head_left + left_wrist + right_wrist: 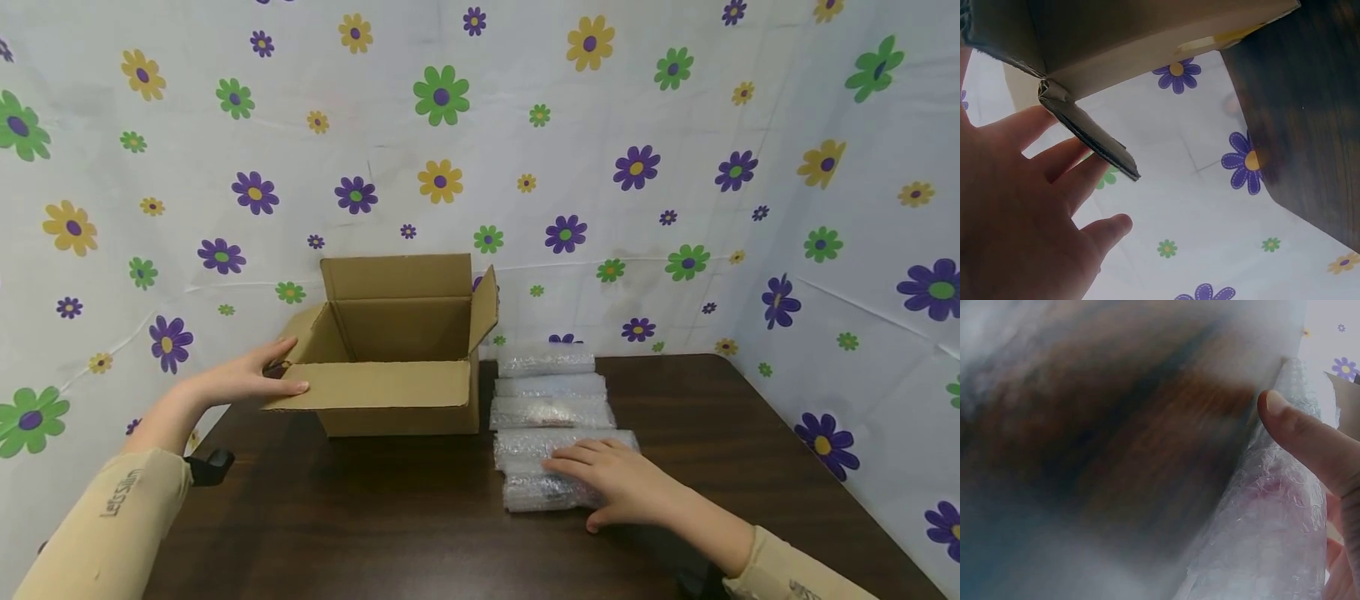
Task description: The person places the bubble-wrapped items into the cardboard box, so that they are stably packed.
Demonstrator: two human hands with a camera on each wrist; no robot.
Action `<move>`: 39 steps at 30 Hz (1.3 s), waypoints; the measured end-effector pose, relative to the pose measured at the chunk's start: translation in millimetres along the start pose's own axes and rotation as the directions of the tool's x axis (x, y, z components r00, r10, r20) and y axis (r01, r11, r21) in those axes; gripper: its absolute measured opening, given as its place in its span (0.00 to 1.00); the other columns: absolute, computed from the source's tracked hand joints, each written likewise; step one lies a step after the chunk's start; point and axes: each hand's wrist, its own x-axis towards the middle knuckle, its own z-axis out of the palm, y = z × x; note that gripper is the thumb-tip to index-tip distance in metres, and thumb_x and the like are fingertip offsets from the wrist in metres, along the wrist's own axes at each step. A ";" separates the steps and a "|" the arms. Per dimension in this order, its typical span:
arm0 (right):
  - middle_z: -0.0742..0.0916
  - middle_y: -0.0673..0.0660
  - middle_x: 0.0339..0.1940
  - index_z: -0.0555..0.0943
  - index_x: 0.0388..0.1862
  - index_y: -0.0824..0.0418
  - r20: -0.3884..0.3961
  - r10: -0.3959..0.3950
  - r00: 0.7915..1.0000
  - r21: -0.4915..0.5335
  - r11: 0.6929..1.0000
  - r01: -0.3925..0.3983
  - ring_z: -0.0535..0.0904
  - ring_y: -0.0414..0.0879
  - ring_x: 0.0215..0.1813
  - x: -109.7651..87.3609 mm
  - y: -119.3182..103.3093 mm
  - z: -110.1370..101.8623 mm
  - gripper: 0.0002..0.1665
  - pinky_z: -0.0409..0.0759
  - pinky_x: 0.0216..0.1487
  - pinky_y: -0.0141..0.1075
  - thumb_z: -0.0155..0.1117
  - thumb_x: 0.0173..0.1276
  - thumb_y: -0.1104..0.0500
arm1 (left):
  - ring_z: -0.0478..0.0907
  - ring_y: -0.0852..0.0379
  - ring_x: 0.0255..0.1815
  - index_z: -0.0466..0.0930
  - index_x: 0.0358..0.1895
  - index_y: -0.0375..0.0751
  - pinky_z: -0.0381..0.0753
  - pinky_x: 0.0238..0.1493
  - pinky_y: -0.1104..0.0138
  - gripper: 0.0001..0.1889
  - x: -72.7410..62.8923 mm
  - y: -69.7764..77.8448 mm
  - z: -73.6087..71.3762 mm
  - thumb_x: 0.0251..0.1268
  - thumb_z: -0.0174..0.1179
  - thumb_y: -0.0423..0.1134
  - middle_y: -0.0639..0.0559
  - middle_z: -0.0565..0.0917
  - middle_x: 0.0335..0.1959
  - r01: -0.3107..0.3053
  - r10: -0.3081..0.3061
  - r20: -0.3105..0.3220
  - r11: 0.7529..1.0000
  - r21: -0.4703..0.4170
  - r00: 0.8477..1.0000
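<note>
An open cardboard box [397, 421] stands on the dark wooden table, its flaps spread outward. At its left front corner is my left hand [258, 375], thumb by the front flap [382, 385] and fingers along the left side. In the left wrist view those fingers lie extended against a flap [1094, 134], with the thumb apart. Right of the box, several bubble-wrapped packages [551, 412] lie in a column. My right hand [622, 483] rests over the nearest package [536, 493], fingers stretched across it. The right wrist view shows the thumb along one side of a bubble-wrapped package [1266, 519].
The dark wooden table [360, 525] has a rounded corner at the back right. Behind it and on the right hang white cloth walls [480, 150] with a flower print. The box's back flap [397, 277] stands up near the back cloth.
</note>
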 end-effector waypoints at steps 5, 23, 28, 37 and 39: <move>0.76 0.48 0.66 0.65 0.74 0.46 -0.030 -0.024 0.999 -0.022 0.999 0.023 0.71 0.48 0.64 -0.2 2.2 1.8 0.60 0.74 0.56 0.53 0.81 0.41 0.40 | 0.43 0.23 0.71 0.37 0.76 0.27 0.52 0.63 0.32 0.51 1.9 1.6 0.9 0.63 0.63 0.46 0.23 0.42 0.74 -0.011 0.011 -0.001 1.000 0.008 1.000; 0.82 0.47 0.55 0.71 0.69 0.50 -0.082 -0.041 0.996 0.055 0.997 0.046 0.77 0.44 0.52 3.2 1.2 -2.7 0.50 0.82 0.44 0.41 0.82 0.45 0.57 | 0.43 0.22 0.71 0.37 0.75 0.26 0.52 0.63 0.32 0.52 1.9 6.1 1.2 0.63 0.64 0.47 0.22 0.42 0.73 0.007 -0.008 0.007 1.000 0.012 1.000; 0.83 0.45 0.48 0.73 0.68 0.50 -0.042 0.000 0.999 0.106 0.994 0.004 0.76 0.38 0.43 4.7 -0.3 -9.1 0.45 0.78 0.34 0.33 0.79 0.49 0.60 | 0.43 0.22 0.71 0.36 0.75 0.26 0.52 0.63 0.32 0.52 2.2 6.1 0.4 0.63 0.64 0.47 0.22 0.43 0.73 0.015 -0.015 0.009 1.000 0.015 1.000; 0.79 0.39 0.36 0.74 0.68 0.52 -0.023 -0.001 1.000 0.172 0.985 0.005 0.69 0.34 0.37 8.2 -0.9 -19.3 0.41 0.74 0.32 0.28 0.75 0.52 0.62 | 0.43 0.23 0.71 0.36 0.76 0.27 0.50 0.63 0.32 0.52 2.7 4.9 0.4 0.63 0.64 0.48 0.22 0.42 0.74 0.021 -0.021 0.011 1.000 0.013 1.000; 0.77 0.39 0.34 0.74 0.68 0.53 -0.026 -0.010 1.000 0.176 0.984 0.014 0.69 0.34 0.36 9.6 -1.5 -23.1 0.41 0.73 0.32 0.28 0.75 0.52 0.62 | 0.43 0.23 0.71 0.36 0.76 0.27 0.51 0.63 0.32 0.52 2.7 3.9 0.7 0.63 0.64 0.48 0.22 0.42 0.74 0.021 -0.021 0.007 1.000 0.018 1.000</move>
